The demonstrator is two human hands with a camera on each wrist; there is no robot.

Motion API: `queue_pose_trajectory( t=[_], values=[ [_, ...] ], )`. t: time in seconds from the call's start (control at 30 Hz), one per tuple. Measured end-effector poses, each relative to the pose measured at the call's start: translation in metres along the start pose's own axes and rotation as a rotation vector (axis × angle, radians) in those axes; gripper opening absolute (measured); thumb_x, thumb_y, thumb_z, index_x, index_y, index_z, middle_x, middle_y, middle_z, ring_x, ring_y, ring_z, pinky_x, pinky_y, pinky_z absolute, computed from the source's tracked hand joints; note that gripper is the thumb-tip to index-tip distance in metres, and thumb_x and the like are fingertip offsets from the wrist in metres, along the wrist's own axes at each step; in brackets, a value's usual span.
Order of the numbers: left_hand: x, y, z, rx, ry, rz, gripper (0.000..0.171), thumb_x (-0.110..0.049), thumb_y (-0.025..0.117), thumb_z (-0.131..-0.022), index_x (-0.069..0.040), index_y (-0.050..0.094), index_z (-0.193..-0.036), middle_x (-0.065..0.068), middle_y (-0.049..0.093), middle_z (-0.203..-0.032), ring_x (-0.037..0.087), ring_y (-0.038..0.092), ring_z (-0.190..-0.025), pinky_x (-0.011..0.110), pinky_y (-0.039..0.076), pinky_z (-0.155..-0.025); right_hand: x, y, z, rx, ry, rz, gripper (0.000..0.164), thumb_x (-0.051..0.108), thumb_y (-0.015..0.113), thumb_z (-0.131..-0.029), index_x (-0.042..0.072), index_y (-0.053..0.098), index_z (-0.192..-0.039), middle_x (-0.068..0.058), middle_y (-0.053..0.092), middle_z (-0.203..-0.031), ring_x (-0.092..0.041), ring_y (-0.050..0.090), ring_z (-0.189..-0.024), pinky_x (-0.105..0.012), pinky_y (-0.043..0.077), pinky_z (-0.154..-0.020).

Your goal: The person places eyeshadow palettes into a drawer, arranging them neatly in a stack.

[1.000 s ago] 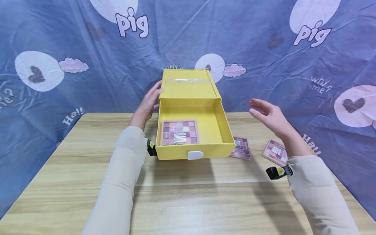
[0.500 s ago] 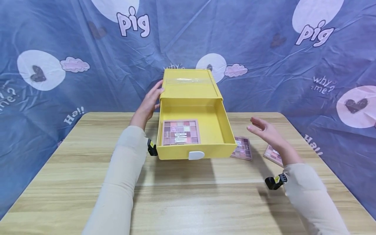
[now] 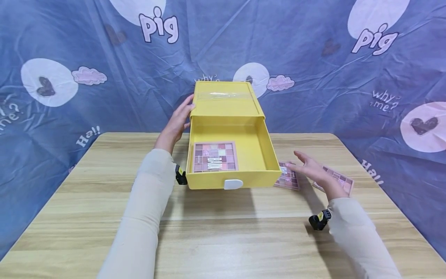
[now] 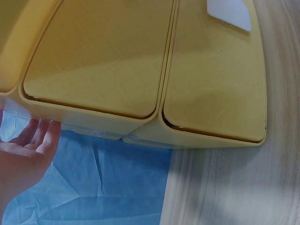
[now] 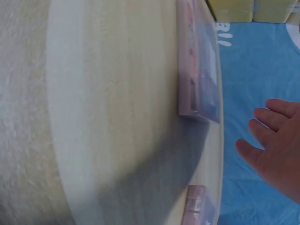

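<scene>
A yellow drawer cabinet point(image 3: 228, 99) stands mid-table with its top drawer point(image 3: 252, 149) pulled out. My left hand point(image 3: 177, 122) rests its fingers against the cabinet's left side; the left wrist view shows those fingertips touching the side wall. Inside the drawer, at the left, lies an eyeshadow palette point(image 3: 215, 157). Two more palettes are on the table to the right: one point(image 3: 289, 180) partly hidden behind the drawer, another point(image 3: 343, 180) partly covered by my right hand point(image 3: 311, 170). That hand hovers over them with fingers spread and holds nothing; the right wrist view shows it apart from the nearer palette point(image 5: 199, 70).
Below the open drawer, further shut drawer fronts point(image 4: 98, 51) show in the left wrist view. The drawer has a white pull tab point(image 3: 233, 184) and overhangs the wooden table point(image 3: 223, 244). A blue printed cloth point(image 3: 139, 85) hangs behind the table.
My right hand has come down and slightly left, toward the palettes on the table. The left hand, cabinet and open drawer stay as they were.
</scene>
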State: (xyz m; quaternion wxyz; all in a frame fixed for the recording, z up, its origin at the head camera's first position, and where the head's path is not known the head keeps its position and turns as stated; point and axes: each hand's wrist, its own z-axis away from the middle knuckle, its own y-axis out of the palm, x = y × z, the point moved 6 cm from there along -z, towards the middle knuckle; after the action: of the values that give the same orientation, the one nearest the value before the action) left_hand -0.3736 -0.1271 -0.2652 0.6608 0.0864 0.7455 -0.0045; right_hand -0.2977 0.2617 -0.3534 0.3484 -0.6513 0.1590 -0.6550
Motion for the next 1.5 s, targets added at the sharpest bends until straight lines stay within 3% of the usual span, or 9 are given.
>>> queue_pose_trajectory(
  t=[0.33,0.6,0.77,0.9,1.03,1.2,1.5],
  values=[
    [-0.001,0.003,0.000,0.004,-0.010,0.010,0.050,-0.030,0.048,-0.085,-0.028,0.034,-0.133,-0.002,0.032,-0.134,0.015,0.032,-0.117,0.046,0.023,-0.092,-0.021,0.013,-0.005,0.045,0.015,0.029,0.083,0.031,0.059,-0.080,-0.011,0.011,-0.132,-0.034,0.011,-0.133,-0.047,0.010,-0.120,-0.055,0.011,-0.093],
    [-0.002,0.003,0.001,0.002,-0.004,0.011,0.050,-0.030,0.048,-0.085,-0.028,0.034,-0.133,-0.002,0.032,-0.133,0.016,0.033,-0.116,0.046,0.023,-0.092,-0.023,0.025,-0.004,0.154,-0.010,0.062,0.100,0.027,0.068,-0.072,-0.014,-0.003,-0.130,-0.036,-0.001,-0.132,-0.048,0.001,-0.120,-0.053,0.005,-0.094],
    [-0.001,0.002,0.001,-0.005,-0.003,0.010,0.051,-0.030,0.048,-0.084,-0.028,0.034,-0.133,-0.002,0.031,-0.133,0.015,0.033,-0.115,0.046,0.023,-0.092,-0.020,0.030,-0.003,0.157,-0.102,0.096,0.111,0.035,0.072,-0.064,-0.017,-0.002,-0.129,-0.041,0.000,-0.129,-0.051,0.003,-0.117,-0.055,0.005,-0.093],
    [-0.002,0.002,0.000,-0.004,-0.003,0.009,0.050,-0.030,0.048,-0.084,-0.028,0.034,-0.133,-0.002,0.032,-0.133,0.015,0.033,-0.115,0.046,0.024,-0.091,-0.016,0.031,-0.001,0.134,-0.185,0.134,0.111,0.036,0.075,-0.061,-0.019,0.003,-0.126,-0.043,0.011,-0.123,-0.051,0.015,-0.113,-0.053,0.011,-0.093],
    [-0.002,0.002,0.001,-0.004,-0.008,0.004,0.050,-0.030,0.048,-0.085,-0.028,0.034,-0.133,-0.001,0.032,-0.133,0.016,0.033,-0.115,0.046,0.023,-0.092,-0.020,0.033,-0.003,0.129,-0.133,0.139,0.113,0.030,0.077,-0.056,-0.019,0.003,-0.126,-0.041,0.013,-0.124,-0.050,0.018,-0.112,-0.054,0.011,-0.093],
    [-0.003,0.002,0.002,-0.005,-0.013,-0.004,0.050,-0.030,0.048,-0.085,-0.029,0.033,-0.133,-0.002,0.032,-0.133,0.016,0.033,-0.116,0.046,0.023,-0.092,-0.023,0.032,-0.003,0.114,-0.060,0.162,0.110,0.022,0.077,-0.057,-0.019,0.003,-0.127,-0.040,0.017,-0.124,-0.048,0.025,-0.111,-0.052,0.015,-0.093],
    [-0.001,0.001,0.001,-0.009,-0.014,0.005,0.051,-0.030,0.048,-0.085,-0.028,0.033,-0.133,-0.002,0.031,-0.134,0.016,0.032,-0.116,0.046,0.022,-0.092,-0.024,0.031,-0.002,0.030,-0.042,0.250,0.107,0.029,0.079,-0.055,-0.018,0.014,-0.127,-0.034,0.037,-0.113,-0.040,0.042,-0.096,-0.050,0.028,-0.087]
  ],
)
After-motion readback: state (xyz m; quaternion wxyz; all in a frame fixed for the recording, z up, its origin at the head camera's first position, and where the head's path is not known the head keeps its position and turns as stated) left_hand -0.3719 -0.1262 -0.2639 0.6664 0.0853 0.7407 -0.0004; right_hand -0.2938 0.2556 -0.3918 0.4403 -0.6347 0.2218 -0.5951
